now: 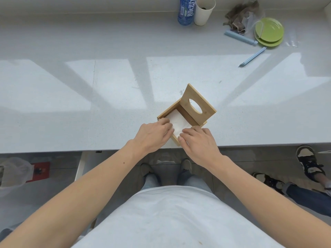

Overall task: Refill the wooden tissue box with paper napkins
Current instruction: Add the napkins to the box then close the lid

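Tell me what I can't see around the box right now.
All in the head view:
- Near part of the napkins and near corner of the box: covered by the left hand and right hand.
- Stack depth: hidden by the box walls.
- Top of the bottle: cut off by the top edge.
- Contents of the cup: too dark and small.

Napkins (177, 122) in box (168, 108); lid (189, 92) behind.

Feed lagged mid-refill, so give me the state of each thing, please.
wooden tissue box: upright, open
lid: raised, tilted
napkins: inside the box
left hand: fingers pressing napkins
right hand: fingers on napkins
bottle: upright
cup: upright
green plates: stacked
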